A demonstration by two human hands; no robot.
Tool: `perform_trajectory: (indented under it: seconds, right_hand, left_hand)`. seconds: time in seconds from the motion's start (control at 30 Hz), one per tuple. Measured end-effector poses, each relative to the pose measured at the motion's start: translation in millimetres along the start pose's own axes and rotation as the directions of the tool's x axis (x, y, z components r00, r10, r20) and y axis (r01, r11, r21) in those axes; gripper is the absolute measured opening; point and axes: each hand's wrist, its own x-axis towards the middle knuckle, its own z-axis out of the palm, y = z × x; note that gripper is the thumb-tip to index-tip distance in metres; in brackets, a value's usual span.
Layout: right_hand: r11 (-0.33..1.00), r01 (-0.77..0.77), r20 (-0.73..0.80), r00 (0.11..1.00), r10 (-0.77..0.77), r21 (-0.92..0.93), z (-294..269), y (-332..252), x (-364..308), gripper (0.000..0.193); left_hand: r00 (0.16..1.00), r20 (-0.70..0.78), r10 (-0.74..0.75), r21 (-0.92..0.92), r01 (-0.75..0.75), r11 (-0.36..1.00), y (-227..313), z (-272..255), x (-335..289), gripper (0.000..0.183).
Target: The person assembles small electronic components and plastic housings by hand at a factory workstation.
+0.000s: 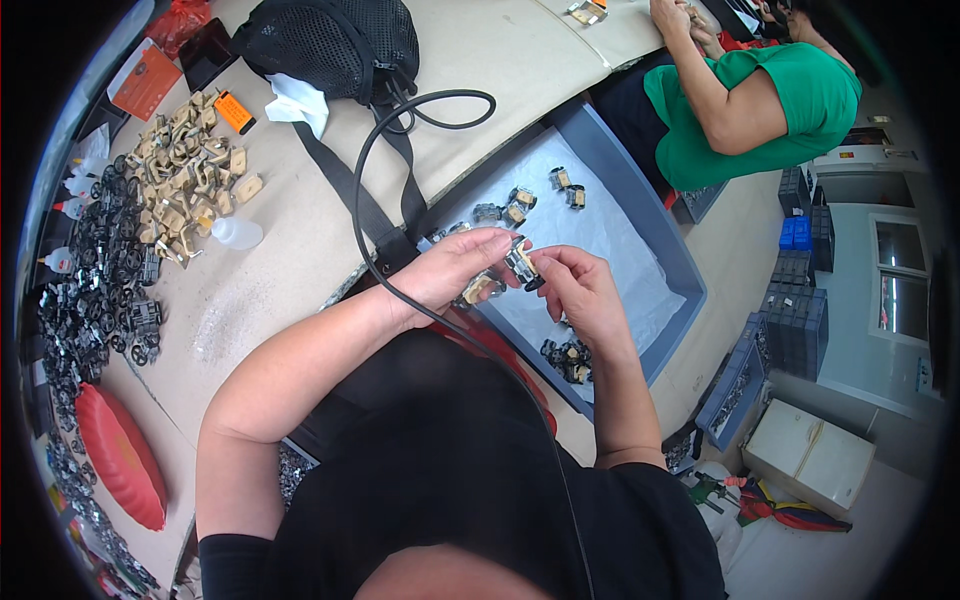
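Note:
Over a grey-blue plastic bin (637, 190), my left hand (452, 268) grips a small toy car (521, 263) with a tan body and dark wheels between thumb and fingers. The fingers of my right hand (588, 296) are pinched on the car's right side, close to a wheel. Beneath my left hand shows another tan and black toy car (478, 289), partly hidden. Several similar cars (519, 205) lie on the white sheet (615, 250) lining the bin. A darker cluster of toy cars (568, 358) sits near the bin's front side, below my right hand.
Left on the table are piles of tan car bodies (190, 170) and black wheeled chassis (95, 270), a small white bottle (237, 233) and a red tray (118, 455). A black mesh bag (330, 45) trails straps and a cable. A person in green (760, 110) works at far right.

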Motion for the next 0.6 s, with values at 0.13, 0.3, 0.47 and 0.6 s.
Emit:
perform_trajectory:
  seconds: [0.13, 0.3, 0.47, 0.6]
  right_hand:
    - [1.0, -0.025, -0.001, 1.0, 0.025, -0.003, -0.9, -0.9, -0.3, 0.024]
    - [1.0, -0.025, 0.0, 1.0, 0.025, -0.009, 0.0, -1.6, -0.3, 0.023]
    - [0.999, -0.048, 0.01, 0.999, 0.048, 0.002, -0.7, -4.0, -0.8, 0.023]
    - [0.999, 0.022, 0.045, 0.999, -0.02, -0.04, -0.8, 2.0, -1.6, 0.022]
  left_hand:
    - [1.0, -0.005, -0.01, -0.004, 0.01, 1.0, -1.3, -0.4, 0.2, 0.03]
    - [0.999, -0.021, -0.026, -0.006, 0.025, 1.0, -2.7, -0.6, 1.0, 0.027]
    - [0.999, -0.021, -0.046, -0.007, 0.046, 0.999, -1.9, -0.4, 0.3, 0.027]
    - [0.998, -0.044, -0.043, 0.005, 0.043, 0.999, -4.7, -0.2, 1.5, 0.026]
